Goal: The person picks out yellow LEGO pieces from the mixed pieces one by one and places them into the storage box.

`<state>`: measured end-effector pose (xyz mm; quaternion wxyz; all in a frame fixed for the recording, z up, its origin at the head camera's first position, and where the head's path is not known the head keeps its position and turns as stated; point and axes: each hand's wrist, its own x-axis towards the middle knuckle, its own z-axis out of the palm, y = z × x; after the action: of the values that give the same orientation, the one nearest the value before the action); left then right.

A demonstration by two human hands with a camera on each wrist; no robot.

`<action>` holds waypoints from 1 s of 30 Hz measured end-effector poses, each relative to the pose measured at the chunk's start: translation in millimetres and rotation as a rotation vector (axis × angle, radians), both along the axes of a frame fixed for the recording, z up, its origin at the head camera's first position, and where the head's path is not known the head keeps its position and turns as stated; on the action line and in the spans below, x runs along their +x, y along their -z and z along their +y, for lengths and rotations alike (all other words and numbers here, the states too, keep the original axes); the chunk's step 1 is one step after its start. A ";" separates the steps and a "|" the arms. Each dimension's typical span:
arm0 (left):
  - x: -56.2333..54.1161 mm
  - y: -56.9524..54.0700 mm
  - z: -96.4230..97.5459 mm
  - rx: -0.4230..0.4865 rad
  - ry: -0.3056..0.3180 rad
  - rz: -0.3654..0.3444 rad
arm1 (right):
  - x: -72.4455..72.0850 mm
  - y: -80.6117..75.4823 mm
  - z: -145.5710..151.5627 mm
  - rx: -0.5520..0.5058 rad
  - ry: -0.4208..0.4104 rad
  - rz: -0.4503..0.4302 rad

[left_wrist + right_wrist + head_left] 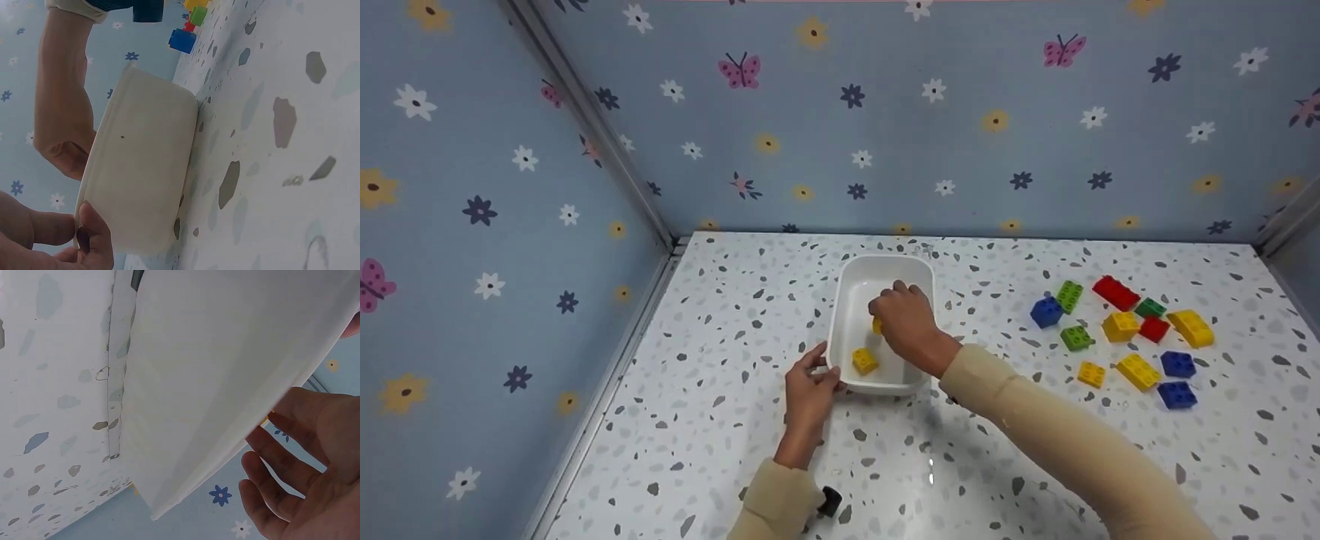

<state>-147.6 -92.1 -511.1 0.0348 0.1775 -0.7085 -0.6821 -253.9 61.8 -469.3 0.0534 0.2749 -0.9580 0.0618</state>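
Fingers [52, 226] of our left hand [808, 396] pinch the rim of a long white plastic box [879, 388], maybe to steady it; our right hand [907, 322] holds a yellow plastic block [877, 325] inside.

"What sits at frame center?"

"A white tub [855, 315], open side up, a studded yellow brick [865, 361] at its lower left; a second yellow piece [877, 325], mostly hidden, held near mid-frame."

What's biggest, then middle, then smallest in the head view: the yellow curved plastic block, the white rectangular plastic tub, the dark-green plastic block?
1. White tub
2. Yellow curved block
3. Dark-green block
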 end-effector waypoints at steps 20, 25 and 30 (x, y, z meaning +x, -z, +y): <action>-2.0 1.5 -0.7 0.010 -0.003 -0.019 | -1.2 1.3 -10.5 0.063 0.017 -0.099; -1.3 1.7 -0.9 0.012 -0.001 -0.012 | -1.5 4.4 -11.7 0.067 0.020 -0.110; -0.2 1.5 -1.0 0.025 0.005 0.009 | -2.2 9.7 -12.7 0.085 0.012 -0.091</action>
<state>-147.9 -93.1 -512.7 0.0342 0.1732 -0.7003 -0.6916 -256.1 49.0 -479.0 -0.0016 0.2679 -0.9629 0.0331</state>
